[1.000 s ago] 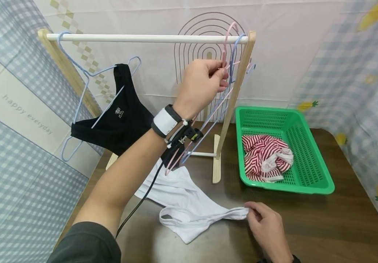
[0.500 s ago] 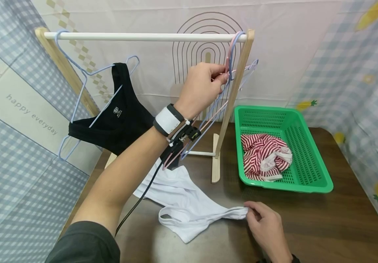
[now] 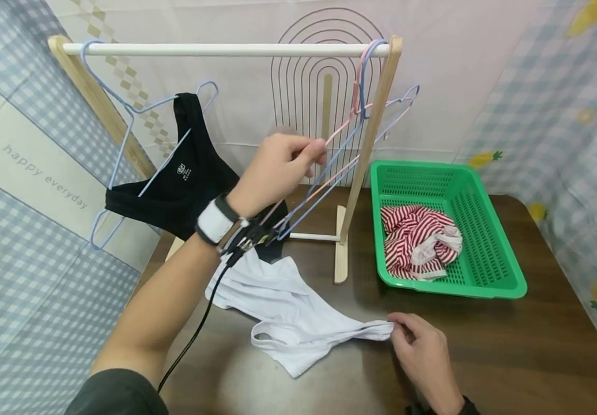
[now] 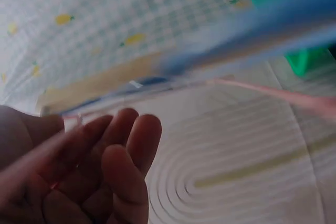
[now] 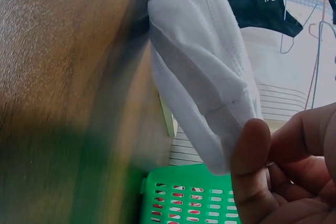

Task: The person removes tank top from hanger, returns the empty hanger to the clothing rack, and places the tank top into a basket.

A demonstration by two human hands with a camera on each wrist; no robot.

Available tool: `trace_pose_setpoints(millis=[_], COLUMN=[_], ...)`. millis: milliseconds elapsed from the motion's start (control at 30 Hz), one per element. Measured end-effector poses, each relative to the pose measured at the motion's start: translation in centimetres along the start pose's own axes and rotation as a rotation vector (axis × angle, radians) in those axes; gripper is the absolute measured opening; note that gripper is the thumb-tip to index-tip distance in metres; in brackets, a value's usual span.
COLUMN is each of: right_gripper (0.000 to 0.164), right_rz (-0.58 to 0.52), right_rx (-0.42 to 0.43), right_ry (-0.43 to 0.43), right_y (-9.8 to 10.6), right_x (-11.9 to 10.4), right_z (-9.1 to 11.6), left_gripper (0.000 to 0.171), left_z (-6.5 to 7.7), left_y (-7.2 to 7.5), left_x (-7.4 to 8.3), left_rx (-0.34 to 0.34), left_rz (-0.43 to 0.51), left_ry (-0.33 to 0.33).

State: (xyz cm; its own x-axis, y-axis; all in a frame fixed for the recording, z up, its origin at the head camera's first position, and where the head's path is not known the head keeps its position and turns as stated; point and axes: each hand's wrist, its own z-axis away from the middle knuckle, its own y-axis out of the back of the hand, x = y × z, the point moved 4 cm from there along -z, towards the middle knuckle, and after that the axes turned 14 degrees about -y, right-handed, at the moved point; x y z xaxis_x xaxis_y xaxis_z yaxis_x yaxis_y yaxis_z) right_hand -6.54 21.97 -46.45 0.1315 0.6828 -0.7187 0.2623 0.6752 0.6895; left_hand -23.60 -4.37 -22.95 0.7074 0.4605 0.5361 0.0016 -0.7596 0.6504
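Observation:
A pink clothes hanger (image 3: 355, 95) and a blue clothes hanger (image 3: 363, 86) hang close together at the right end of the rail. My left hand (image 3: 283, 167) is at the pink hanger's sloping arm, pinching it between thumb and forefinger; the left wrist view is blurred, with the fingers curled beside a pinkish bar. On the table lies a white tank top (image 3: 303, 314), partly bunched. My right hand (image 3: 425, 357) pinches the end of its strap. In the right wrist view the white fabric (image 5: 205, 61) rises from between the thumb and fingers.
A black tank top (image 3: 189, 178) hangs on another blue hanger (image 3: 122, 144) at the left of the rail (image 3: 226, 50). A green basket (image 3: 490, 242) with a crumpled red-and-white striped garment (image 3: 418, 242) stands right of the wooden rack post (image 3: 376, 127).
My left hand has moved from the pink hanger's neck down and left along its arm. The pink hanger's hook has come down onto the rail beside the blue one. My right hand stays put.

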Motion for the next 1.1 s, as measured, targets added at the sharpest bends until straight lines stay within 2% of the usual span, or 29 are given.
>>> trace_pose_setpoints(millis=[167, 300, 400, 567, 633, 667, 733, 800, 867, 933, 1000, 1100], right_gripper=[0.025, 0.024, 0.023, 0.022, 0.022, 0.021, 0.021, 0.023, 0.029, 0.039, 0.05, 0.065], right_rz=[0.006, 0.012, 0.011, 0.002, -0.014, -0.028, -0.062, -0.09, -0.098, -0.063, 0.003, 0.104], right_rx=[-0.012, -0.024, -0.024, -0.025, -0.02, -0.017, -0.021, -0.043, -0.083, -0.134, -0.199, -0.308], right_ry=[-0.002, -0.009, -0.002, 0.018, 0.036, 0.049, 0.086, 0.144, 0.21, 0.272, 0.309, 0.317], right_y=[0.1, 0.2, 0.2, 0.1, 0.1, 0.1, 0.0, -0.3, -0.8, -1.5, -2.3, -3.9], right_x=[-0.1, -0.2, -0.3, -0.5, -0.7, -0.8, -1.1, -1.5, -2.1, -2.8, -3.5, -4.4], right_z=[-0.2, -0.4, -0.5, -0.7, -0.9, -0.9, -1.0, -0.9, -0.8, -0.6, -0.4, 0.2], left_gripper=[0.029, 0.025, 0.024, 0.023, 0.023, 0.022, 0.022, 0.025, 0.036, 0.051, 0.064, 0.077], left_z=[4.1, 7.2, 9.6, 13.4, 14.9, 15.6, 16.9, 18.2, 19.5, 20.6, 21.4, 22.0], left_y=[1.3, 2.1, 2.5, 2.5, 1.9, 1.5, 0.4, -0.7, -1.7, -2.6, -3.3, -4.0], left_x=[-1.2, -1.2, -1.3, -2.8, -3.9, -4.6, -5.8, -6.9, -7.6, -8.2, -8.9, -10.0], left_rx=[0.027, 0.085, 0.143, 0.25, 0.261, 0.247, 0.179, 0.077, -0.035, -0.129, -0.19, -0.22], left_rz=[-0.031, -0.076, -0.075, -0.056, -0.064, -0.082, -0.153, -0.274, -0.414, -0.526, -0.595, -0.635], left_ry=[0.016, 0.015, 0.033, 0.107, 0.136, 0.145, 0.144, 0.129, 0.125, 0.146, 0.189, 0.237])
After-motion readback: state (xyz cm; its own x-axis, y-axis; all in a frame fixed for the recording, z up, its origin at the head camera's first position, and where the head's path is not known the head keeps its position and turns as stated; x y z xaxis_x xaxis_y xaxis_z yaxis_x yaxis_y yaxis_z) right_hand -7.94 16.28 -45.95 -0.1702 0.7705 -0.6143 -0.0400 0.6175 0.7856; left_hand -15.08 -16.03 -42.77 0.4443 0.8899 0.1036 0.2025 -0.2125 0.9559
